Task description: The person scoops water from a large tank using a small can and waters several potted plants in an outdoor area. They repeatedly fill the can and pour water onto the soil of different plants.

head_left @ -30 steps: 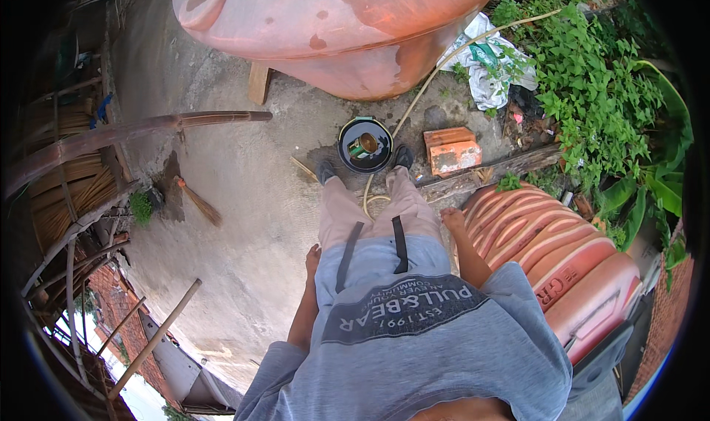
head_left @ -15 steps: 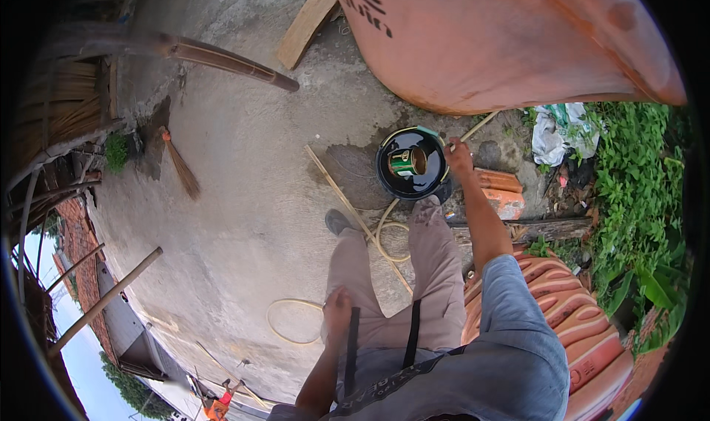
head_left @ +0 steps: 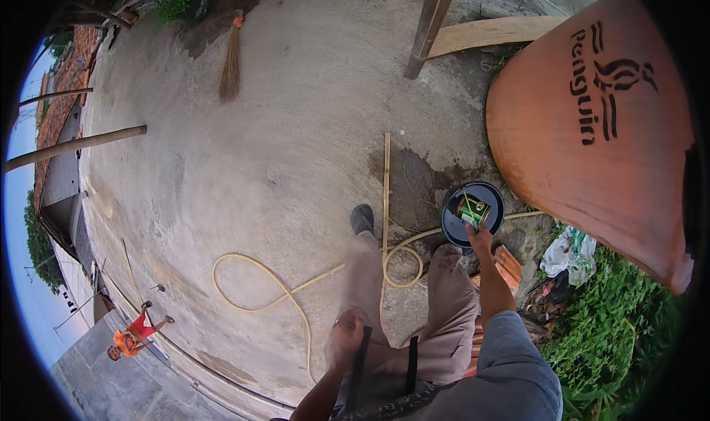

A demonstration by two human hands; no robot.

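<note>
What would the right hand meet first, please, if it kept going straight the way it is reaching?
Most likely the green can inside the dark bucket; the right hand is at its edge, though depth is unclear.

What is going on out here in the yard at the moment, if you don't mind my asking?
A person stands on a concrete yard floor and reaches the right hand down to the rim of a dark round bucket beside a big orange water tank. A small green can sits inside the bucket. The left hand rests near the thigh, holding nothing visible. A yellowish hose loops across the floor by the feet, and a broom lies further off.
</note>
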